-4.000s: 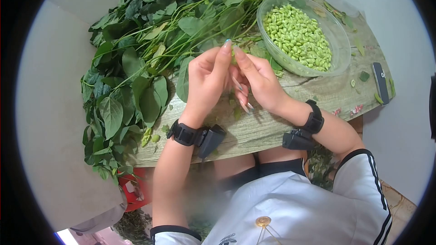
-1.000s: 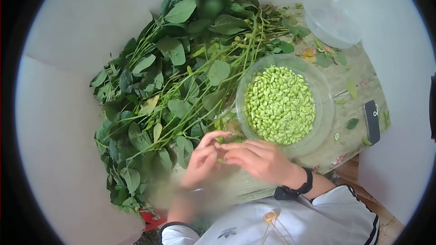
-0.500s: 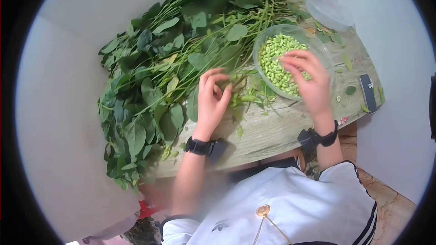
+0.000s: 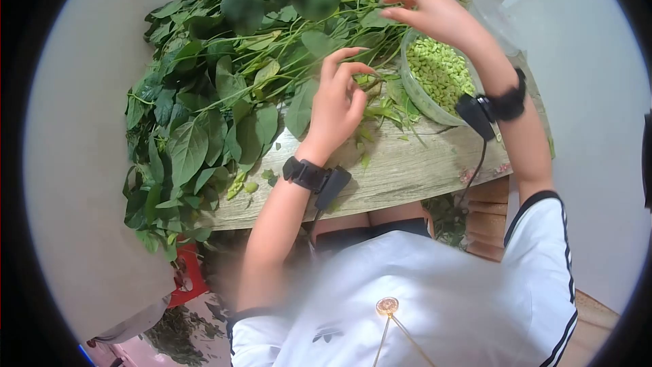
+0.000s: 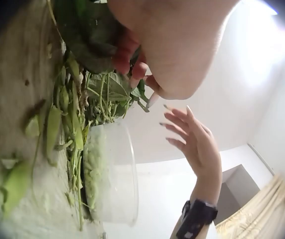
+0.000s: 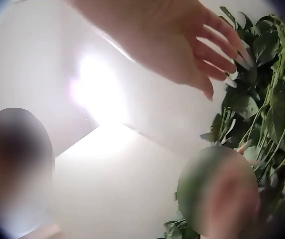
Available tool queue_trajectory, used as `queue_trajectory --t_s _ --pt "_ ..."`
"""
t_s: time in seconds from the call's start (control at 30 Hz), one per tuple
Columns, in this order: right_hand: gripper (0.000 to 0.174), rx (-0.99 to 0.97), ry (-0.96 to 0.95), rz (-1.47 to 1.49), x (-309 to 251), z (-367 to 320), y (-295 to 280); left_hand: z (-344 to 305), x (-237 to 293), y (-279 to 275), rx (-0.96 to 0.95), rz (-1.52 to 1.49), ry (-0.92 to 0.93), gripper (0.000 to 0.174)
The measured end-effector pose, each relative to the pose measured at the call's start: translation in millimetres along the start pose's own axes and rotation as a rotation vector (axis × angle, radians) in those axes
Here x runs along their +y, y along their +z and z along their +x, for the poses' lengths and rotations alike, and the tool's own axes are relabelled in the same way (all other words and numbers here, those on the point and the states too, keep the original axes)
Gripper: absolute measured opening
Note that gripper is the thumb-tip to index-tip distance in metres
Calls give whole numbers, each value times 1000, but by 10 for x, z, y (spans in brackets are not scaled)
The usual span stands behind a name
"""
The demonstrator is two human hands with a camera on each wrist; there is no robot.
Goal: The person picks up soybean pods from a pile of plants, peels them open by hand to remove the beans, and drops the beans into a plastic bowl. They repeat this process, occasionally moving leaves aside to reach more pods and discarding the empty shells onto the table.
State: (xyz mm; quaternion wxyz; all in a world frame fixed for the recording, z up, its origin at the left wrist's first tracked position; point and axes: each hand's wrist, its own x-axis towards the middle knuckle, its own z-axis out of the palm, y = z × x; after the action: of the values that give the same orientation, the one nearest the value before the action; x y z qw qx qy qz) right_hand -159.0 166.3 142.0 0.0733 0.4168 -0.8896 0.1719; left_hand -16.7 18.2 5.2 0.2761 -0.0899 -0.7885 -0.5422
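My left hand (image 4: 337, 98) hovers over the wooden table (image 4: 407, 173), fingers curled above loose green pods (image 4: 380, 110) just left of the bowl. In the left wrist view its fingertips (image 5: 127, 55) curl in among leaves, and whether they pinch a pod is hidden. My right hand (image 4: 428, 12) is lifted above the far rim of the clear bowl (image 4: 415, 92) of shelled green beans (image 4: 445, 71). Its fingers are spread and hold nothing, as the left wrist view of the right hand (image 5: 192, 144) also shows. A big heap of leafy bean stalks (image 4: 231, 81) fills the left and back of the table.
A clear plastic lid (image 4: 499, 17) lies behind the bowl at the back right. Bits of pod and leaf (image 4: 241, 183) litter the table's front edge. White walls close in on the left and right, and a red object (image 4: 187, 273) sits on the floor below.
My right hand has left the bowl and risen up and back over the stalks. The left hand stays by the pods, fingers still curled. The view has shifted.
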Motion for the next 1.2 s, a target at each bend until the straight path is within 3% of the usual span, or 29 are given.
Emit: queue_trajectory --t_s 0.23,0.4,0.47,0.57,0.7,0.77,0.83,0.9,0.97,1.0,1.07,1.13,1.2 --pt "25 315 -34 -157 219 783 966 18 5 -4 -26 -34 0 29" --pt "24 187 -23 -199 287 982 1347 18 74 -10 -80 -4 7 27" --pt "14 120 -16 -211 271 1014 1431 12 78 -5 -97 8 -5 27" --pt "8 237 -69 -199 229 1030 1462 21 61 5 -102 16 -2 28" --pt "8 184 -20 -179 210 954 1376 29 66 -26 -67 34 37 27" --pt "16 173 -28 -83 265 920 1302 42 87 -65 -70 20 22 29" --pt "15 193 -5 31 338 862 1260 85 92 -118 119 294 228 30" --pt "14 224 19 145 386 824 1188 169 109 -191 133 408 281 35" --pt "13 214 65 240 396 749 1159 273 104 -165 225 662 246 42" --pt "13 221 63 263 380 729 1149 333 66 -134 115 788 164 54" --pt "13 240 60 280 328 700 1168 444 -47 52 89 939 108 60" --pt "13 259 52 300 284 688 1195 555 -232 218 -8 1130 16 81" --pt "13 313 34 291 266 679 1207 613 -394 353 -35 1190 -47 80"
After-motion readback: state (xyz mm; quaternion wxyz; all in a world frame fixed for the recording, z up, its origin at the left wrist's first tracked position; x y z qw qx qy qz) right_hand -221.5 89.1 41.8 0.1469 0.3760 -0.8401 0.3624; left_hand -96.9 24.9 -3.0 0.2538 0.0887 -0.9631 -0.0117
